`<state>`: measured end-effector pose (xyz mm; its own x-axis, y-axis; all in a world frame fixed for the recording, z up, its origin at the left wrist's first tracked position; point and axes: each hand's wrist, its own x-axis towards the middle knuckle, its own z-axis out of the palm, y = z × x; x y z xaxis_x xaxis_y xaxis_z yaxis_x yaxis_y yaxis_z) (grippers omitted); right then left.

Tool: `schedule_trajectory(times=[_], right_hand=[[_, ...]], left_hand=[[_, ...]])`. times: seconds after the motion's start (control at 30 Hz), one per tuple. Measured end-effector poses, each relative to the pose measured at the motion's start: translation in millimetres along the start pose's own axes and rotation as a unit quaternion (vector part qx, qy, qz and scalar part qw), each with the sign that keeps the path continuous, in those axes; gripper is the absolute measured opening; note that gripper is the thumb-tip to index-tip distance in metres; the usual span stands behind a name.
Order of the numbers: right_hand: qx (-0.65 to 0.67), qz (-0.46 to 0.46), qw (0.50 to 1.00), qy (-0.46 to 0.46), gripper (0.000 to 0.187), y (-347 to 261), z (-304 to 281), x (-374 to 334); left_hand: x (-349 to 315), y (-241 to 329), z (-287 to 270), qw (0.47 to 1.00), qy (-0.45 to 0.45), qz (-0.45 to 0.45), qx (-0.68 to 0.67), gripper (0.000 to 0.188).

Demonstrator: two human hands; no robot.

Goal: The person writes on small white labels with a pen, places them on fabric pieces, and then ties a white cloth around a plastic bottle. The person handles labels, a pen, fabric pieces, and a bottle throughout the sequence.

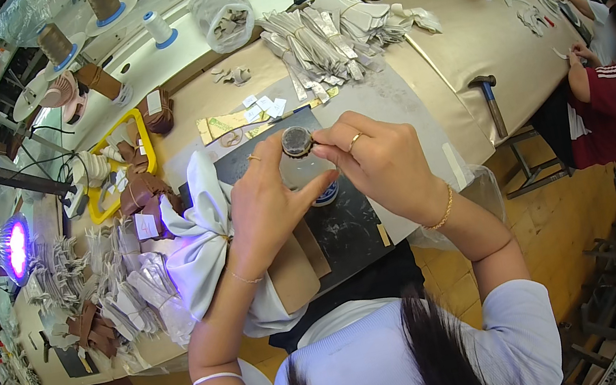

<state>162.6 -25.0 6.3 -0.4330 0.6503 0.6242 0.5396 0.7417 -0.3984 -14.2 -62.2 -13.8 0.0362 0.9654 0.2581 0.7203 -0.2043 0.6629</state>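
Observation:
A small round piece with a flat dark top, like a jar lid (297, 141), is up between my two hands over the table. My right hand (376, 160) pinches its right edge with thumb and forefinger. On its other side, the fingers of my left hand (264, 200) curl against it, the thumb reaching below toward the right. Something pale and see-through seems to sit under the lid; I cannot make out its shape. Beneath my left thumb, a blue and white round thing (325, 194) shows partly over the dark board (347, 227).
White gathered fabric (200, 236) lies by my left forearm. Bundled pale strips (310, 39) are at the back, a yellow basket (147, 142) and a lit lamp (17, 248) to the left. A hammer (492, 106) lies right, near a seated person in red (615, 109).

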Motion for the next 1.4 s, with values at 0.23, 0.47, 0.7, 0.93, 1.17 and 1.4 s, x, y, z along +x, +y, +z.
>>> schedule_trajectory(times=[0.23,0.47,0.7,0.93,1.17,1.4], right_hand=[[0.001,0.001,1.000,0.009,0.015,4,-3,-8],[-0.032,-0.015,0.999,-0.013,0.017,-1,-5,-2],[-0.088,-0.020,0.995,-0.038,0.015,-10,-6,1],[-0.051,-0.022,0.998,-0.041,0.013,-5,-3,-5],[-0.024,0.005,1.000,0.006,0.015,1,-4,-11],[-0.044,-0.002,0.999,-0.008,0.019,-4,-6,-8]], left_hand=[[0,2,-1,1.000,-0.009,-0.027,-0.011,0.066],[1,4,-1,0.999,-0.002,-0.030,-0.019,0.063],[1,0,1,1.000,0.001,-0.010,-0.006,0.061],[1,7,-3,0.999,-0.021,-0.031,0.004,0.059],[-2,4,0,1.000,-0.005,-0.002,-0.012,0.060],[-2,6,-1,1.000,-0.012,-0.024,-0.011,0.059]])
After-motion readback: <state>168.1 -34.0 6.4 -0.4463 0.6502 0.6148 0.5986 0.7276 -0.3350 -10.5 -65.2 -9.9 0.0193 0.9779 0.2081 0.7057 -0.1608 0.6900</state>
